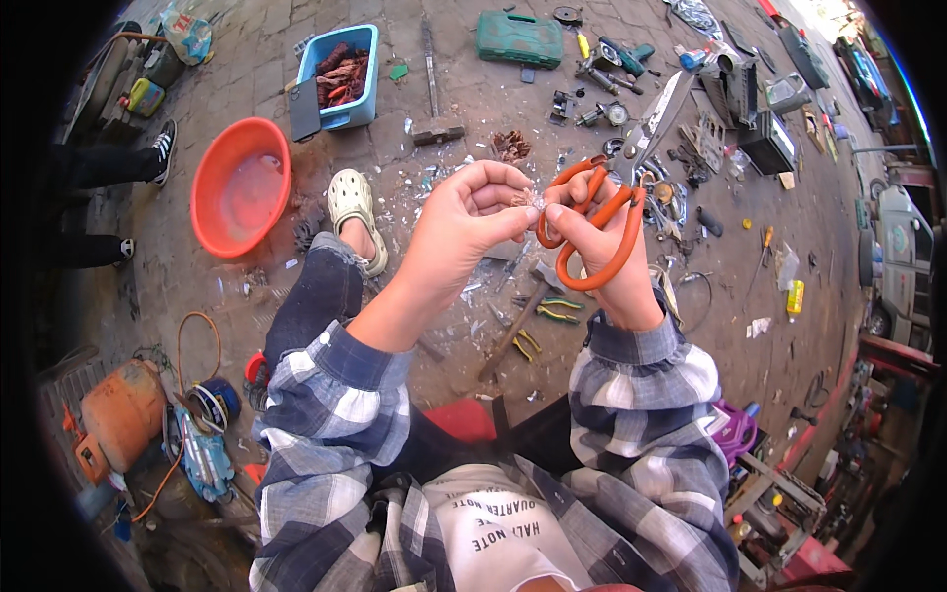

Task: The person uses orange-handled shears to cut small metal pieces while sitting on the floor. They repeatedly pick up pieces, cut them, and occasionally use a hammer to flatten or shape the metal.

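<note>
Head view: the left hand (470, 211) has thumb and fingertips pinched on a small pale scrap (527, 199), its other fingers curled loosely. The right hand (604, 249) meets it from the other side, thumb and fingertips at the same scrap, while the orange-handled scissors (633, 150) hang in that hand too, the handle loops around its fingers. So the scrap lies between the fingertips of both hands, and the scissors lie within the right hand, blades pointing up and to the right, away from the body; dark marks on the blade are too small to make out. Both cuffs belong to a checked shirt (330, 414), and the white top (488, 503) under it bears several lines of dark printed capitals

Just past the fingertips, a brown crumpled clump (511, 146) sits on the littered paving. Nearer the body lie pliers with yellow-and-green handles (559, 312). Beyond the left hand there is a long-handled hammer (431, 109), then a light-blue basin (350, 117) of reddish-brown pieces, and further left a red-orange basin (203, 192). A green case (520, 39) lies at the far side. Off to the right, a black box (767, 145) has a pale label and a yellow packet (795, 296) has printing, both too small to read
</note>
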{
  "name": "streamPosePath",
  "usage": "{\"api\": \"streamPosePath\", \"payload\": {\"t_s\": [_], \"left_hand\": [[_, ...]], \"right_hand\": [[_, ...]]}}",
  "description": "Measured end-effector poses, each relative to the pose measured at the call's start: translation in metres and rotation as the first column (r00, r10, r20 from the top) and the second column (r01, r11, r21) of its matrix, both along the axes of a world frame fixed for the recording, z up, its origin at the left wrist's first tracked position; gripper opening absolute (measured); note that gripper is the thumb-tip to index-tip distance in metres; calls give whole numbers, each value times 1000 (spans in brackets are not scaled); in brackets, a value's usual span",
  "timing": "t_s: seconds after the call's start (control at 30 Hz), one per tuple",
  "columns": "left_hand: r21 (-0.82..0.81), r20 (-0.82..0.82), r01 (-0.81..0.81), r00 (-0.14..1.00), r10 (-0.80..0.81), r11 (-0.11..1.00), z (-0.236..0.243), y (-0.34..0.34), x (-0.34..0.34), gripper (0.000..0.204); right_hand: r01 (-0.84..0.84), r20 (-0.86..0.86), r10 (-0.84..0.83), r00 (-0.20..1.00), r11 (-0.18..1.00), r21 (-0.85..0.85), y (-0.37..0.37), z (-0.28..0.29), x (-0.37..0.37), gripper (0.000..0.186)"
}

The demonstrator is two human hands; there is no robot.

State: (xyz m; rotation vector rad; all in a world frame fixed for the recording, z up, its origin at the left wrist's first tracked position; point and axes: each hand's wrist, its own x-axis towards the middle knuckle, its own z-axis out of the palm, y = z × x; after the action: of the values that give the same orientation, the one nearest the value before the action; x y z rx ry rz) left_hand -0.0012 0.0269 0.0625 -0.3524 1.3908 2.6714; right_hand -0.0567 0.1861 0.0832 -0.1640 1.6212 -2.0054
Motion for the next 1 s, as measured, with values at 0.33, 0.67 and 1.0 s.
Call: {"api": "streamPosePath", "payload": {"t_s": [0.33,0.67,1.0], "left_hand": [[192,110,85,988,-108,978,-1,1,2,28],[368,121,201,958,-262,908,-2,-2,4,18],[354,162,100,973,-167,930,1,1,4,19]], "right_hand": [[-70,-91,67,994,997,-27,0,-2,2,27],[-184,-195,159,968,976,-118,3,-6,-2,30],[-92,-260,72,963,994,-66,-1,-8,4,28]]}}
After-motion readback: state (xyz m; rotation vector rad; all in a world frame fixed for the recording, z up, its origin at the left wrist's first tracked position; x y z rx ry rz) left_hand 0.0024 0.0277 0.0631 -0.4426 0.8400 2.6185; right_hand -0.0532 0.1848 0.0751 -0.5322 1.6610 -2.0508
